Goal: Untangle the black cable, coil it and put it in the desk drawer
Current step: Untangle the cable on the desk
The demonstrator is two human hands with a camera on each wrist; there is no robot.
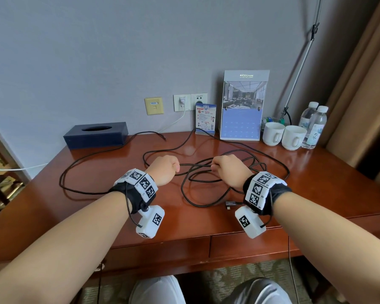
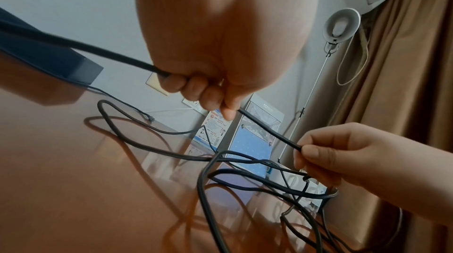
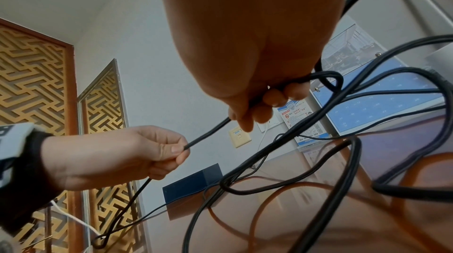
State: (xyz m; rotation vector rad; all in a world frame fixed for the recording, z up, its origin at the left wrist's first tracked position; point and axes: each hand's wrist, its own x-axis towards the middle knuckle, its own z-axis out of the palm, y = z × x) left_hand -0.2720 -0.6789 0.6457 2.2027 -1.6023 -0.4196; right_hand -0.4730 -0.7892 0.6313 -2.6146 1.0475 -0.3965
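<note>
A long black cable [image 1: 195, 165] sprawls in tangled loops over the wooden desk [image 1: 97, 207]. My left hand [image 1: 165, 170] grips one strand in a fist; the same strand [image 2: 267, 129] runs taut to my right hand [image 1: 225, 170], which pinches it and holds more loops [image 3: 326, 79]. In the left wrist view my left hand [image 2: 208, 90] closes round the cable and the right hand [image 2: 316, 152] pinches its other end of the stretch. A connector end [image 1: 230, 204] lies near my right wrist. The drawer fronts [image 1: 246, 244] under the desk edge are closed.
A dark tissue box [image 1: 96, 134] stands at the back left. Two white cups [image 1: 283, 134], water bottles [image 1: 314, 126], a calendar stand [image 1: 242, 110] and a small card [image 1: 205, 119] line the back right. A white cord [image 1: 176, 121] hangs from the wall socket.
</note>
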